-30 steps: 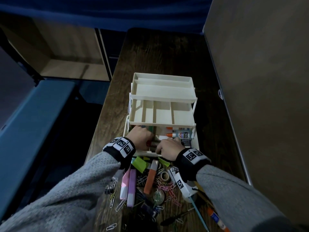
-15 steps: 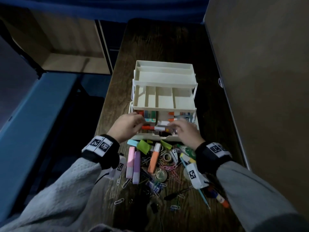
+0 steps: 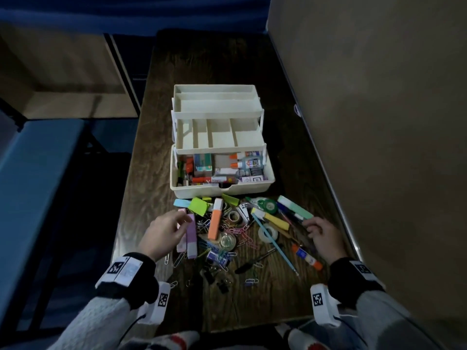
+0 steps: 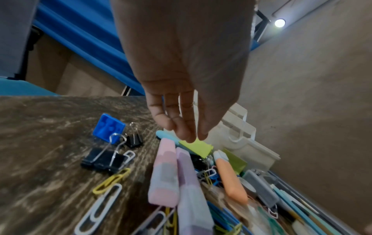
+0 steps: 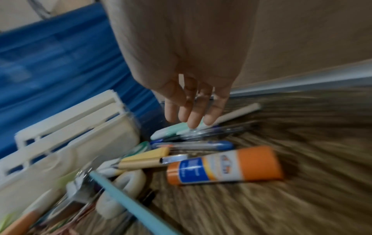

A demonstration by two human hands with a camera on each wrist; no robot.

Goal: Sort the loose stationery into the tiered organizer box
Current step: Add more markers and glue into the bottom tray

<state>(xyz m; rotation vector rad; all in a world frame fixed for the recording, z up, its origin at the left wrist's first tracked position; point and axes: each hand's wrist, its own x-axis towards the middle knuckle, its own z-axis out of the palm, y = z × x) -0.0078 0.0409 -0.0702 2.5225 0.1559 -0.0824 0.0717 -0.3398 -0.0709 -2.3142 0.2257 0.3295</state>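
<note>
The cream tiered organizer box (image 3: 222, 191) stands open on the wooden table, its two upper trays bare and its bottom bin holding glue bottles, markers and small packs. In front of it lies a pile of loose stationery. My left hand (image 3: 185, 219) (image 4: 189, 135) hovers with relaxed fingers, holding nothing, over the pink highlighter (image 4: 164, 174) and purple highlighter (image 3: 192, 236). My right hand (image 3: 309, 224) (image 5: 193, 120) is empty, its fingers straight just above the near end of the mint highlighter (image 3: 294, 209) (image 5: 171, 132).
An orange highlighter (image 3: 214, 222), tape roll (image 3: 267, 233), blue pencil (image 3: 275, 245), glue stick (image 3: 307, 256), pens, sticky notes and several paper clips fill the pile. Black binder clips (image 4: 102, 159) lie at its left. A wall (image 3: 379, 122) runs along the table's right edge.
Both hands have pulled back out of the box's bottom bin and come down over the loose pile, left to the highlighters, right to the mint one. A red marker stays in the bin.
</note>
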